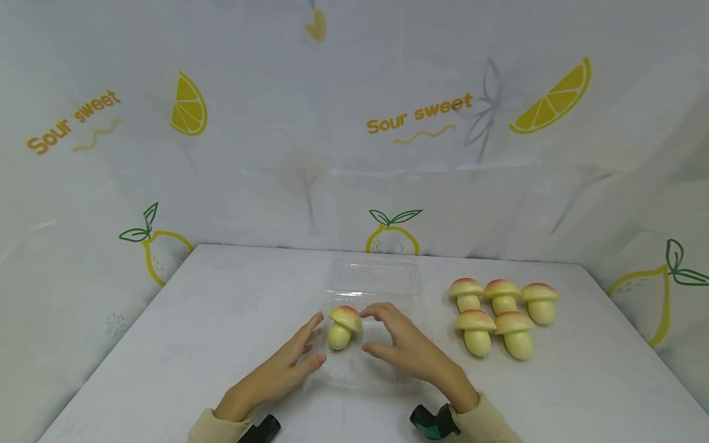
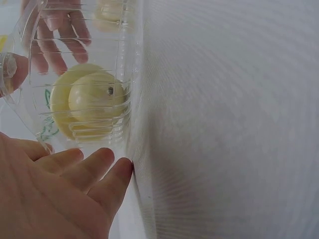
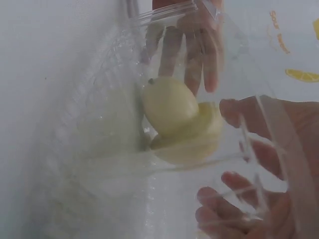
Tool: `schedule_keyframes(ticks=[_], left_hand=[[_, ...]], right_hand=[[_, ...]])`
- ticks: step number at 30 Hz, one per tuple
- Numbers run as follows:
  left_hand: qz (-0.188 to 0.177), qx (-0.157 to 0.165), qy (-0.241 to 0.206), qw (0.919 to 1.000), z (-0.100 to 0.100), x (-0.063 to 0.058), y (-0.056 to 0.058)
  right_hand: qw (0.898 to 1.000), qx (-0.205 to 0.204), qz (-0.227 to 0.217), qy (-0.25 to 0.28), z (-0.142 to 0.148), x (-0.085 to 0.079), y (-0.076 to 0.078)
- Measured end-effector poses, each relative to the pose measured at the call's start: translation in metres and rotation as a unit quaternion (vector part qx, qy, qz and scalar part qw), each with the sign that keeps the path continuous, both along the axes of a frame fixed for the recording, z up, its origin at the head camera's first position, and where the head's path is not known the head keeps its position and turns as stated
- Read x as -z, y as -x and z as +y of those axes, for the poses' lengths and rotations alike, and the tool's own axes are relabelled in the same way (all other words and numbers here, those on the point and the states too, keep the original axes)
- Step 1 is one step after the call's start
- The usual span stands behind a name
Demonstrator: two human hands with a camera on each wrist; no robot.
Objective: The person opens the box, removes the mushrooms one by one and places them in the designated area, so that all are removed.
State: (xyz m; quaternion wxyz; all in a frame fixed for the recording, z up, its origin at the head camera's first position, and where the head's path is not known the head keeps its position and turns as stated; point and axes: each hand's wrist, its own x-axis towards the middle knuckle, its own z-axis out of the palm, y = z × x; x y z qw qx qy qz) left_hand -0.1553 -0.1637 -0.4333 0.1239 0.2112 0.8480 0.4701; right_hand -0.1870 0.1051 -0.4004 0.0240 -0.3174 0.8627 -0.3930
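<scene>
A clear plastic clamshell box (image 1: 382, 375) lies on the table with its lid (image 1: 376, 275) folded back, away from me. At the left side of its base sits a pale yellow mushroom-shaped piece (image 1: 340, 335) with a reddish cap top. My left hand (image 1: 279, 371) is beside the box's left wall, fingers extended; in the left wrist view its fingertips (image 2: 102, 157) lie close to the clear wall. Over the base, my right hand (image 1: 407, 349) has loosely bent, spread fingers just right of the mushroom. Neither hand grips anything.
Several similar mushroom-shaped pieces (image 1: 476, 332) stand or lean in two rows on the white table (image 1: 232, 307), right of the box. A white backdrop (image 1: 266, 123) printed with lemons rises behind the table. Dark wrist devices (image 1: 434, 423) show near both cuffs.
</scene>
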Motion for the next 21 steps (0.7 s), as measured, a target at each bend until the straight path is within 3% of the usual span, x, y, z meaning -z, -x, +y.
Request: schedule_keyframes(ticks=[21], left_hand=[[-0.003, 0.006, -0.002, 1.0000, 0.001, -0.002, -0.001]], right_hand=[[0.999, -0.042, -0.018, -0.008, -0.012, 0.011, 0.009]])
